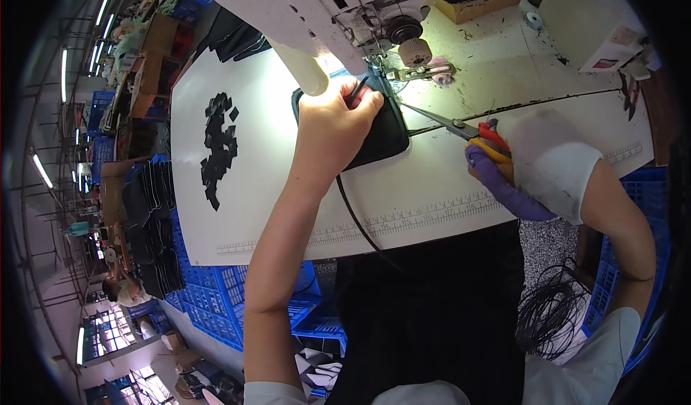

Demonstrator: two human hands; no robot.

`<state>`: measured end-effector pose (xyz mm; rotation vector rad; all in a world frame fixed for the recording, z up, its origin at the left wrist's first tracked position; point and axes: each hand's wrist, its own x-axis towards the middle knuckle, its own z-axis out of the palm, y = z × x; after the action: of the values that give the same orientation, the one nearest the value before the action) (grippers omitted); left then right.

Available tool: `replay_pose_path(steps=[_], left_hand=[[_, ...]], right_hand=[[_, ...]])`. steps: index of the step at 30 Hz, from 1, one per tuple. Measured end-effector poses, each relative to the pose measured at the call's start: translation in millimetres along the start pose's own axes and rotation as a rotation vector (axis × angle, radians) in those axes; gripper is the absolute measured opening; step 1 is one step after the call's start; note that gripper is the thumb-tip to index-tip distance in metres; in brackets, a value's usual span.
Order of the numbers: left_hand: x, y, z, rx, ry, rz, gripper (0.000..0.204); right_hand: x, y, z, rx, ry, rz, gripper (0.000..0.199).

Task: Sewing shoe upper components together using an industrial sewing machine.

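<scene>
Under the needle of a white sewing machine (338, 16) lies a dark fabric panel (385, 140) with rounded corners. My left hand (337, 117) rests on it, thumb and fingers pinched on a thin black strip (358, 90) close to the needle. A dark cord (353, 214) trails from the panel's near edge over the table edge. To the right, my right hand (543, 164), in a whitish glove with purple finger coverings, is closed around the scissors (489, 140) with red and yellow-orange handles. Their blades point left, toward the panel's right edge.
Small black pieces (218, 149) lie in a heap on the white table (266, 218), left of my hands. Black panels (151, 218) are stacked beyond its left edge. Blue crates (209, 290) stand below. Coiled black cord (551, 311) hangs at the lower right.
</scene>
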<state>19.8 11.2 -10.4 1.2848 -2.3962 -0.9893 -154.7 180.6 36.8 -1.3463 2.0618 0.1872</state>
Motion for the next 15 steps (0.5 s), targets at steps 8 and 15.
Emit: replay_pose_path(steps=[8, 15], left_hand=[[-1.2, 1.6, 14.8, -0.014, 0.081, 0.062, 0.021], [-3.5, -0.6, 15.9, -0.084, 0.103, 0.043, 0.018]], right_hand=[[-3.8, -1.5, 1.1, 0.066, -0.001, -0.030, 0.042], [-4.9, -3.8, 0.1, 0.081, -0.008, -0.038, 0.044]])
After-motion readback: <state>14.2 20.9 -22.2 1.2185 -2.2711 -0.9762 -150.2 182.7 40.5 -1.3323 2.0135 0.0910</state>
